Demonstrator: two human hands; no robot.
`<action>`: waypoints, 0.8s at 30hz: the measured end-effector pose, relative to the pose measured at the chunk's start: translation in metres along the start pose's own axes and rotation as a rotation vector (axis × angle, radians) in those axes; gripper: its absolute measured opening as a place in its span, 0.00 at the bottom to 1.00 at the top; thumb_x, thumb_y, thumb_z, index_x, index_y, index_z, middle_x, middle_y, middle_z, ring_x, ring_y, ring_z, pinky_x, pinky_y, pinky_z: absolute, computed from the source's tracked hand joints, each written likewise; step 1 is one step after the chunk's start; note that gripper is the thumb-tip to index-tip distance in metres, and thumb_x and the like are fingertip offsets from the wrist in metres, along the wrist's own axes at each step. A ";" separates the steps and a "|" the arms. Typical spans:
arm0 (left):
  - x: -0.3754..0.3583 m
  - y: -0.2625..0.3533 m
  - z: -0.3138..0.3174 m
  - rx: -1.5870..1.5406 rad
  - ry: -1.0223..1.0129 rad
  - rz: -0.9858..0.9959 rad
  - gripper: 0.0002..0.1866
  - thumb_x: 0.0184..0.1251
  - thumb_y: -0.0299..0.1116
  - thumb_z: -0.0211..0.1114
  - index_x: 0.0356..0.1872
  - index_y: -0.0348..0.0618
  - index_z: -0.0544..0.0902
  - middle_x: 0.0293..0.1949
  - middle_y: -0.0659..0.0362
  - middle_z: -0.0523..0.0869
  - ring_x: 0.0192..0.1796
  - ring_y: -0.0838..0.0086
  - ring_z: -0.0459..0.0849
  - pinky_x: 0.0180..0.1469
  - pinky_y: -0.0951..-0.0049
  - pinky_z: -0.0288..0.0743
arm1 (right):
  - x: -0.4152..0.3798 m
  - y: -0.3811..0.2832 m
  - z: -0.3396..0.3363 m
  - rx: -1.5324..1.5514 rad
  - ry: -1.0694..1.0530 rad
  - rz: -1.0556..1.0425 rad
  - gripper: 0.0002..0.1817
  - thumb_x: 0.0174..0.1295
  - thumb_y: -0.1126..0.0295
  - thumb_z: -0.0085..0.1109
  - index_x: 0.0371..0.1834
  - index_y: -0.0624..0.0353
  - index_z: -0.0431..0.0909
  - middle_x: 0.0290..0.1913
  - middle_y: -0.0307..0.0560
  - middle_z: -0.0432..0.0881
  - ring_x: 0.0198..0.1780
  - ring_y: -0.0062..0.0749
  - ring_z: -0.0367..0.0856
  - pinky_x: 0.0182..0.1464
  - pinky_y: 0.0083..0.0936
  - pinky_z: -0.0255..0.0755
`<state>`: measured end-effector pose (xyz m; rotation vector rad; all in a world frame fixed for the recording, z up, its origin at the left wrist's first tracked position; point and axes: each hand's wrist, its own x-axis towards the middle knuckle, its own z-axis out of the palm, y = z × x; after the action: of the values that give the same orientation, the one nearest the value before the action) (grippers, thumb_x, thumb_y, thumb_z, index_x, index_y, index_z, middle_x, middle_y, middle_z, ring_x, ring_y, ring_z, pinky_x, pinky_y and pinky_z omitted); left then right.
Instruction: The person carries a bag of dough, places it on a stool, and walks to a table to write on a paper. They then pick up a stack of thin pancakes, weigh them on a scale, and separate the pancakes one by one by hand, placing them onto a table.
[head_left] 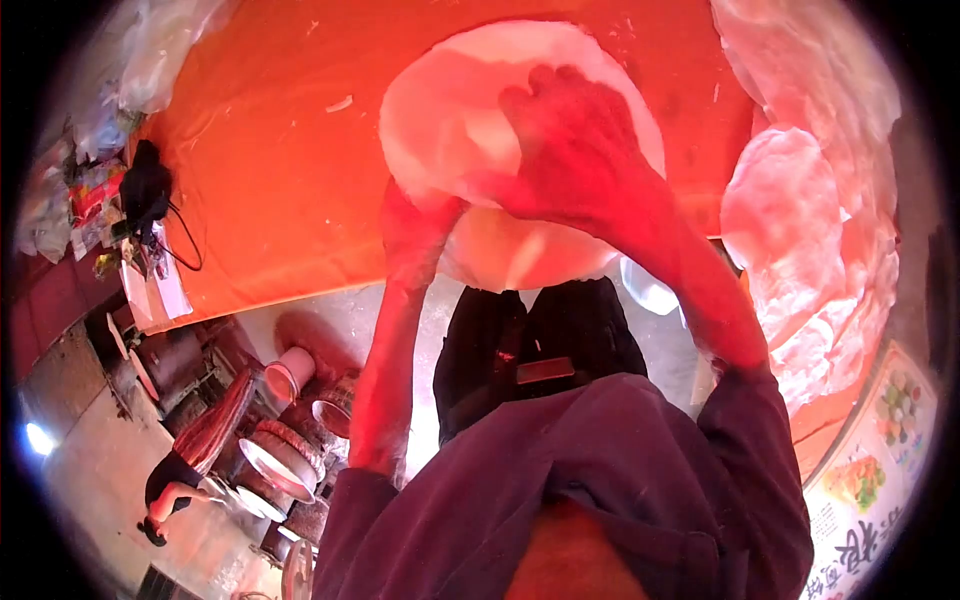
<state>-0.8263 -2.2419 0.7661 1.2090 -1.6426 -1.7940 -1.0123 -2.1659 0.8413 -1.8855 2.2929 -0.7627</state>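
A large, thin, round pale sheet (440, 115) lies on the orange-covered table (270, 160), and part of it hangs over the near edge. On top of the sheet rests my right hand (575, 150), its fingers spread. My left hand (425, 220) is at the sheet's near left edge; its fingers are hidden under or behind the sheet. More thin pale sheets (785, 220) are piled at the right side of the table.
Plastic bags (95, 130), a black object (146, 185) and a white box (150, 285) are at the left. Below left stand a pink bucket (290, 373) and round pans (280, 465), near another person (175, 485). A printed sign (870, 480) is at lower right.
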 end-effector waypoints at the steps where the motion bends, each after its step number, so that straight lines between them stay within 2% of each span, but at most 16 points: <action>1: -0.002 0.010 0.004 0.042 0.039 0.008 0.33 0.54 0.33 0.75 0.62 0.40 0.71 0.56 0.57 0.80 0.57 0.71 0.78 0.57 0.70 0.73 | 0.006 -0.003 -0.001 -0.090 0.090 -0.039 0.23 0.46 0.51 0.66 0.28 0.63 0.77 0.28 0.52 0.80 0.34 0.48 0.80 0.36 0.37 0.71; 4: -0.009 0.021 0.011 0.125 0.093 0.019 0.32 0.54 0.32 0.74 0.61 0.40 0.72 0.55 0.57 0.80 0.56 0.71 0.79 0.57 0.69 0.74 | 0.034 -0.020 0.015 0.002 -0.295 0.009 0.16 0.45 0.57 0.64 0.22 0.61 0.76 0.26 0.51 0.79 0.32 0.45 0.80 0.33 0.34 0.70; 6: -0.002 -0.001 0.006 0.126 0.072 0.035 0.32 0.53 0.32 0.75 0.60 0.39 0.73 0.54 0.56 0.81 0.55 0.70 0.80 0.56 0.69 0.74 | 0.045 -0.019 0.034 0.111 -0.454 -0.022 0.16 0.45 0.56 0.63 0.27 0.59 0.81 0.30 0.52 0.83 0.34 0.46 0.82 0.36 0.38 0.73; 8: -0.004 -0.002 -0.004 0.059 -0.037 0.017 0.30 0.54 0.30 0.73 0.58 0.37 0.73 0.54 0.55 0.81 0.54 0.69 0.81 0.56 0.68 0.75 | 0.041 -0.029 0.031 0.279 -0.343 0.131 0.12 0.47 0.60 0.60 0.27 0.57 0.83 0.27 0.51 0.82 0.32 0.44 0.81 0.36 0.38 0.73; 9: -0.006 -0.001 -0.009 0.024 -0.085 0.003 0.29 0.55 0.30 0.73 0.58 0.36 0.74 0.53 0.54 0.82 0.54 0.68 0.81 0.55 0.68 0.75 | 0.032 -0.055 -0.001 0.390 -0.156 0.301 0.08 0.49 0.65 0.59 0.25 0.56 0.81 0.24 0.50 0.79 0.29 0.40 0.79 0.34 0.35 0.72; 11: -0.005 -0.010 -0.020 -0.091 -0.074 -0.060 0.27 0.55 0.26 0.71 0.58 0.34 0.73 0.53 0.53 0.82 0.53 0.67 0.82 0.55 0.67 0.76 | 0.027 -0.044 -0.004 0.398 -0.101 0.390 0.07 0.50 0.66 0.59 0.26 0.56 0.82 0.24 0.50 0.79 0.30 0.40 0.80 0.34 0.33 0.72; 13: -0.007 -0.020 -0.027 -0.219 -0.058 -0.109 0.27 0.56 0.24 0.68 0.59 0.32 0.73 0.53 0.52 0.81 0.53 0.66 0.82 0.56 0.66 0.76 | 0.023 0.032 0.030 0.193 -0.359 0.243 0.14 0.50 0.59 0.61 0.34 0.57 0.85 0.32 0.54 0.85 0.36 0.46 0.84 0.39 0.36 0.76; 14: -0.009 -0.025 -0.029 -0.294 -0.044 -0.115 0.27 0.57 0.23 0.67 0.60 0.32 0.72 0.54 0.51 0.81 0.54 0.66 0.81 0.56 0.66 0.76 | 0.020 0.052 0.021 0.194 -0.370 0.239 0.14 0.50 0.59 0.61 0.34 0.57 0.85 0.32 0.53 0.85 0.36 0.45 0.84 0.39 0.35 0.76; 18: -0.007 -0.033 -0.042 -0.540 -0.093 -0.193 0.30 0.59 0.23 0.64 0.65 0.30 0.67 0.59 0.48 0.78 0.59 0.63 0.79 0.59 0.64 0.75 | 0.010 0.118 -0.057 0.388 -0.205 0.362 0.12 0.54 0.61 0.59 0.35 0.56 0.83 0.32 0.49 0.84 0.35 0.41 0.83 0.36 0.33 0.75; 24: 0.001 -0.072 -0.060 -0.573 -0.134 -0.241 0.31 0.64 0.30 0.62 0.67 0.31 0.65 0.63 0.49 0.74 0.64 0.61 0.75 0.64 0.62 0.71 | -0.018 0.190 -0.178 0.758 0.207 0.504 0.10 0.59 0.63 0.57 0.36 0.56 0.82 0.32 0.44 0.82 0.33 0.34 0.81 0.33 0.29 0.75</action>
<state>-0.7609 -2.2624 0.7021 1.0619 -0.9522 -2.3204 -1.2442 -2.0684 0.9130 -0.8965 1.9930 -1.4936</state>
